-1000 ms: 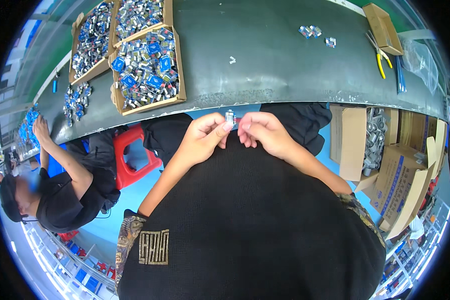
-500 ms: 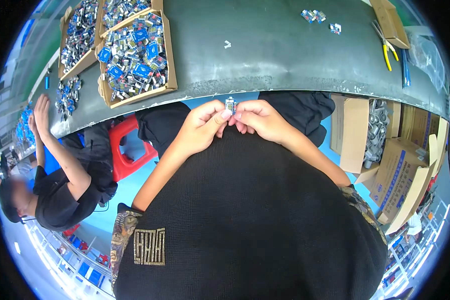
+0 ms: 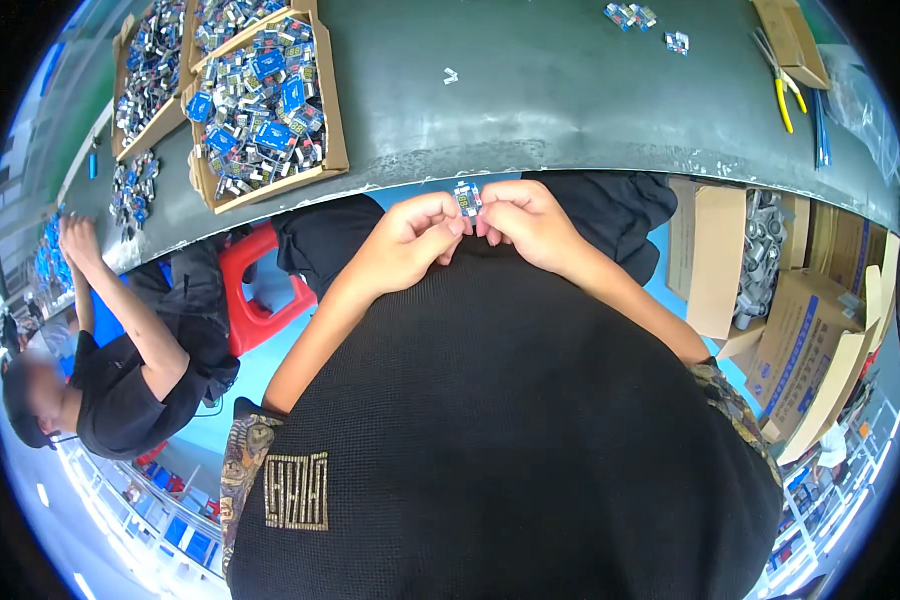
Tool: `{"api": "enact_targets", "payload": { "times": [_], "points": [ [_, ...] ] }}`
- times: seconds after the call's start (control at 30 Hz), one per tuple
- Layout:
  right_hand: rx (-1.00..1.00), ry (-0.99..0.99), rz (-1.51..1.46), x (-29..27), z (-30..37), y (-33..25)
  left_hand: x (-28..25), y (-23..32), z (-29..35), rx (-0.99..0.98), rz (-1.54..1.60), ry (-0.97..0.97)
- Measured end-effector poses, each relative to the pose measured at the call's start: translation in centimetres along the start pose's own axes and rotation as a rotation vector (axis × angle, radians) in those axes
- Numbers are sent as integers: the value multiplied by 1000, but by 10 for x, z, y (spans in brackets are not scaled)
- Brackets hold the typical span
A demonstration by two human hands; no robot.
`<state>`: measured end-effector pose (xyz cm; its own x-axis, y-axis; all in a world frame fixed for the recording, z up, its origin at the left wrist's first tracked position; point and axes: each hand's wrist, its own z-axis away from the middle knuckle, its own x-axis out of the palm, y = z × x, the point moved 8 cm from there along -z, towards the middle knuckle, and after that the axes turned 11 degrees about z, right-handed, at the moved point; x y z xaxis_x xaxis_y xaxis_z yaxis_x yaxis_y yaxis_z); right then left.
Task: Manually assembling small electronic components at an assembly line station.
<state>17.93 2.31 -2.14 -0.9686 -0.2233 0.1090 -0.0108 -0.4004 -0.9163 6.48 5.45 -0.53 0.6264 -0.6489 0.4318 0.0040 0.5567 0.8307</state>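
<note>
Just off the table's front edge, a small blue circuit board (image 3: 467, 200) with white connectors and a dark component with yellow markings is pinched between my hands. My left hand (image 3: 415, 238) grips its left side between thumb and curled fingers. On its right side, my right hand (image 3: 532, 228) is closed too, thumb against the index finger. The fingertips cover the board's lower corners. On the table beyond lie a tiny white piece (image 3: 451, 76), a few similar boards (image 3: 630, 16) and another single board (image 3: 677, 42).
Cardboard trays (image 3: 338, 120) heaped with such boards stand at left, a loose pile (image 3: 133, 195) beside them. Yellow-handled pliers (image 3: 784, 95), a small box (image 3: 792, 45) and blue cable ties (image 3: 822, 130) lie at right. A co-worker (image 3: 130, 390) sits left near a red stool (image 3: 240, 300); cartons (image 3: 795, 330) stand right.
The board shows more of its face between my fingers, and my right thumb has shifted on its edge. The co-worker's hands have come lower and closer together. The whole view has shifted slightly.
</note>
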Motion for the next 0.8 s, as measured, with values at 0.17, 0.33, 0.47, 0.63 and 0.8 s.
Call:
{"api": "enact_targets", "payload": {
  "times": [0.17,0.33,0.47,0.63,0.8],
  "points": [
    [-83,64,-13,0,0,-13,0,0,-3,-37,1,42],
    [-54,39,2,3,0,-8,-3,3,-4,-32,-70,51],
    [-35,-4,2,6,-2,-9,-5,4,-6,-19,-76,43],
    [-43,-8,53,4,-2,-15,-6,2,-7,-37,-49,56],
    [-15,20,39,3,-2,-12,-7,1,-8,-73,-67,75]
  ]
}}
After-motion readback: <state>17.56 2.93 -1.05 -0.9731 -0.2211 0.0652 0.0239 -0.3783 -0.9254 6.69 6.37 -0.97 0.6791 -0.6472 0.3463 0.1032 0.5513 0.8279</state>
